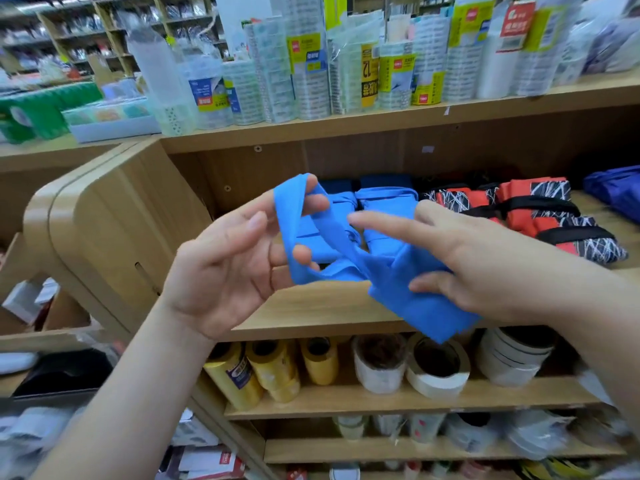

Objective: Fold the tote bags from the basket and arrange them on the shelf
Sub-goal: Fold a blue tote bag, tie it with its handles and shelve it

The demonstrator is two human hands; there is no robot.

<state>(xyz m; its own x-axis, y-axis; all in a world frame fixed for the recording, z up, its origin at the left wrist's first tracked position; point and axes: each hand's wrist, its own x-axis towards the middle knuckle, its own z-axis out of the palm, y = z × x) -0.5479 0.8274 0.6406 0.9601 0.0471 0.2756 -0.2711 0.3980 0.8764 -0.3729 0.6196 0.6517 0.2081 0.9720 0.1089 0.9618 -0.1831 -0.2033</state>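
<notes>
Both bare forearms reach forward. The left hand point(225, 268) is palm-up, its lightly bent fingers point(313, 202) hooked through a strap of the blue tote bag point(415, 306). The right hand point(485, 258) grips the bag with its thumb on top and its index finger pointing left.

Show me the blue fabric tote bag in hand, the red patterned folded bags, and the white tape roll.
blue fabric tote bag point(415, 313): head view, crumpled body
red patterned folded bags point(516, 190): head view, red panel
white tape roll point(433, 384): head view, outer wall
</notes>
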